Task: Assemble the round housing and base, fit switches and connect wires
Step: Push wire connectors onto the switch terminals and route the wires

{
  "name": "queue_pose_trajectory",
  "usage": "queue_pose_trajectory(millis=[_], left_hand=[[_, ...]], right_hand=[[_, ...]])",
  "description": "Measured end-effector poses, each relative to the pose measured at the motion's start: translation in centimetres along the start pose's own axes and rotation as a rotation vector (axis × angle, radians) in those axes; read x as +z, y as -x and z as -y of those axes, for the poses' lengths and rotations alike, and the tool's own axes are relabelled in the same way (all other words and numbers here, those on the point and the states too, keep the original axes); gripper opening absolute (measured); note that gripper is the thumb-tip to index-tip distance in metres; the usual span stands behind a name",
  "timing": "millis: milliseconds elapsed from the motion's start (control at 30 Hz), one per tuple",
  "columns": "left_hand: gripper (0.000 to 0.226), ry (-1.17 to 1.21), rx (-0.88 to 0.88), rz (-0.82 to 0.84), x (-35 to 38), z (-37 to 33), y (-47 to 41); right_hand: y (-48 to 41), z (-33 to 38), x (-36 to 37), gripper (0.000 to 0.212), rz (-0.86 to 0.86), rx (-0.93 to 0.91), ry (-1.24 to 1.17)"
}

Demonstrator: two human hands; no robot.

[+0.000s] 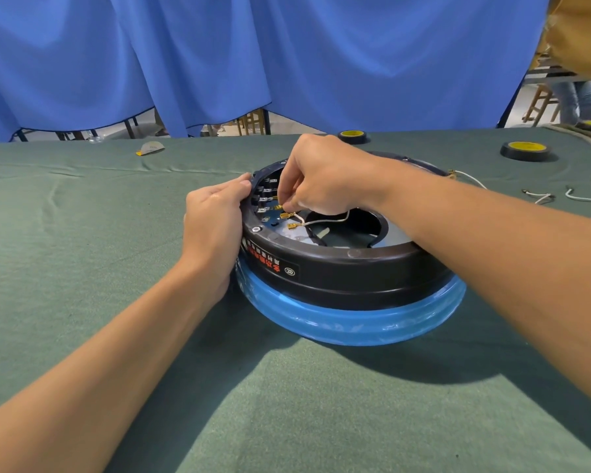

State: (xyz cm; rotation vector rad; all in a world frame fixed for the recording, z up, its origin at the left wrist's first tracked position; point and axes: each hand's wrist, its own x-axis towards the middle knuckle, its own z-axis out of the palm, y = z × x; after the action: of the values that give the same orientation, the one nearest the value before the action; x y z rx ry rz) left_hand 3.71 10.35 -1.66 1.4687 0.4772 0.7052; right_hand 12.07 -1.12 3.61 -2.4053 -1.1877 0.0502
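Note:
A round black housing (348, 271) sits upside down on a blue film-wrapped base (355, 319) in the middle of the green table. Black switches (265, 196) with metal tabs line its inner left wall. My left hand (215, 227) grips the housing's left rim, thumb on top. My right hand (325, 175) reaches in from the right and pinches a brass terminal (287, 215) on a white wire (325, 220) next to the switches. A second brass terminal (294, 227) lies just below it.
Loose white wires (539, 198) (582, 198) lie at the right of the green cloth (82, 268). Two black-and-yellow discs (352, 135) (525, 150) stand at the far edge. A small grey packet (151, 147) lies far left. Blue curtain hangs behind.

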Motion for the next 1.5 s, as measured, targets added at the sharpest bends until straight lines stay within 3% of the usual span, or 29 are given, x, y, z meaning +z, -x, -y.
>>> queue_pose_trajectory(millis=[733, 1033, 1500], left_hand=[[0.030, -0.121, 0.020, 0.019, -0.1, -0.5, -0.2], [0.021, 0.014, 0.001, -0.012, 0.2, -0.3, 0.2], [0.027, -0.081, 0.028, 0.007, -0.1, -0.7, 0.2]], right_hand=[[-0.5, 0.7, 0.9, 0.012, -0.108, -0.031, 0.042], [0.5, 0.8, 0.2, 0.013, -0.056, -0.065, 0.068], [1.2, 0.4, -0.1, 0.003, 0.012, -0.151, 0.093]])
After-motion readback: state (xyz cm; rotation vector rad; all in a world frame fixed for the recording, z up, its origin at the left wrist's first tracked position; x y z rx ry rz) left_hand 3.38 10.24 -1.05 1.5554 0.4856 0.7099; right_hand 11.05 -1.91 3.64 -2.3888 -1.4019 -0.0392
